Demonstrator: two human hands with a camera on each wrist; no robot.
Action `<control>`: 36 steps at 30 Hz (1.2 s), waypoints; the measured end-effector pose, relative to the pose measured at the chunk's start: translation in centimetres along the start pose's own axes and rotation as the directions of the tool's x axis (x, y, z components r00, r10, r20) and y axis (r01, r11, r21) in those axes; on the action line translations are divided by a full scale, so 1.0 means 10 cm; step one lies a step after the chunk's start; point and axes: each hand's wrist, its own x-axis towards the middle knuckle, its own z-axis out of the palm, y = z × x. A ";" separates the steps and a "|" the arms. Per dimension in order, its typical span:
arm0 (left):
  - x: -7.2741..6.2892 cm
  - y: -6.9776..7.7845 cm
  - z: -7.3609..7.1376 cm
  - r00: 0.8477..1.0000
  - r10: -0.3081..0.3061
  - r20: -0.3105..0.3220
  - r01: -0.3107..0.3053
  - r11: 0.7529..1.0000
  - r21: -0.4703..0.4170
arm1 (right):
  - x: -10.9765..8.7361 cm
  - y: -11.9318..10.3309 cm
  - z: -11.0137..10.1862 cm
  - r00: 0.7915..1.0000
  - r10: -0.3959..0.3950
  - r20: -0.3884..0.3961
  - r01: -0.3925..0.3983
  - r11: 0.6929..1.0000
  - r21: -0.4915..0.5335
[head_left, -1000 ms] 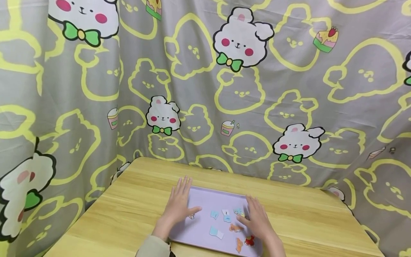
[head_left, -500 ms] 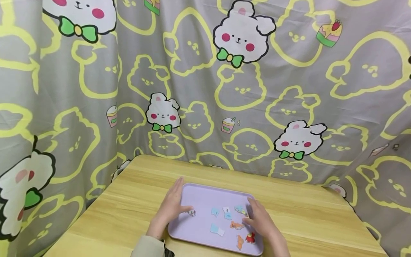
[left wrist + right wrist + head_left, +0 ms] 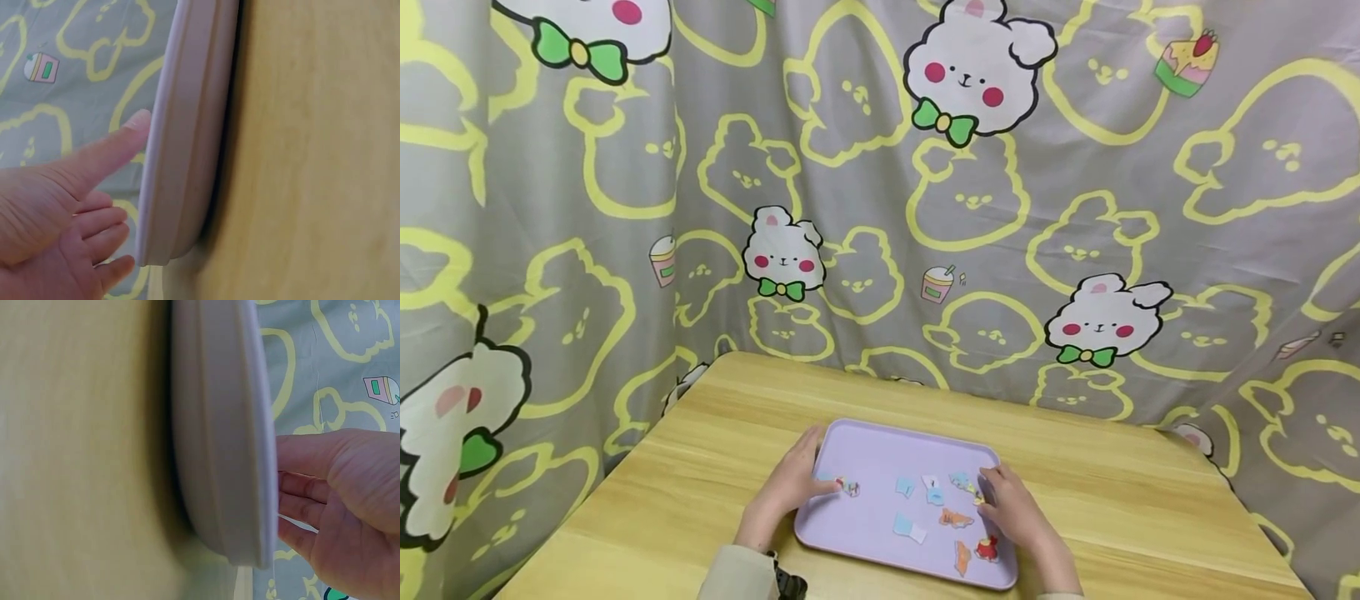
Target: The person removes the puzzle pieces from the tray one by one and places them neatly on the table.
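Observation:
A lilac tray (image 3: 880, 458) lies on the wooden table in the head view, bearing several small cut-out picture pieces. My left hand (image 3: 790, 477) is at the tray's left side, its thumb reaching inward over the rim beside a small multicoloured piece (image 3: 852, 487). In the left wrist view the thumb (image 3: 119, 147) ends right at the rim, with the other fingers loosely bent apart from it. At the tray's right side is my right hand (image 3: 1017, 507), thumb inward near a blue-and-yellow piece (image 3: 961, 481). In the right wrist view its fingertips are hidden behind the rim.
Pale blue-and-white pieces (image 3: 904, 525), orange pieces (image 3: 962, 557) and a red piece (image 3: 987, 547) lie flat on the tray. The wooden table (image 3: 1097, 483) extends around it. A grey curtain (image 3: 865, 200) with yellow outlines hangs behind and to the left.
Both hands have drawn outward and lower, from over the tray to its left and right sides. The head view has tilted slightly downward. The tray and pieces appear unmoved.

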 end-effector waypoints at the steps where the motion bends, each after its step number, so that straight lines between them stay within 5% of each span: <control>1: -0.01 0.00 -0.01 1.000 -0.015 0.010 0.015 1.000 -0.001 | 0.00 0.00 0.00 1.000 0.001 -0.001 -0.001 1.000 0.000; 6: -0.03 -0.03 -0.03 0.995 -0.084 0.053 0.084 0.996 0.014 | 0.02 0.00 0.02 1.000 0.004 0.002 -0.004 1.000 -0.012; 15: 0.00 -0.08 -0.05 0.997 -0.038 0.064 0.038 0.999 -0.007 | 0.05 0.00 0.01 1.000 0.005 -0.029 -0.005 1.000 -0.026; 36: -0.04 -0.20 -0.04 0.991 -0.088 0.100 0.091 0.996 -0.026 | 0.07 0.05 0.08 0.995 -0.064 -0.073 0.058 0.995 -0.080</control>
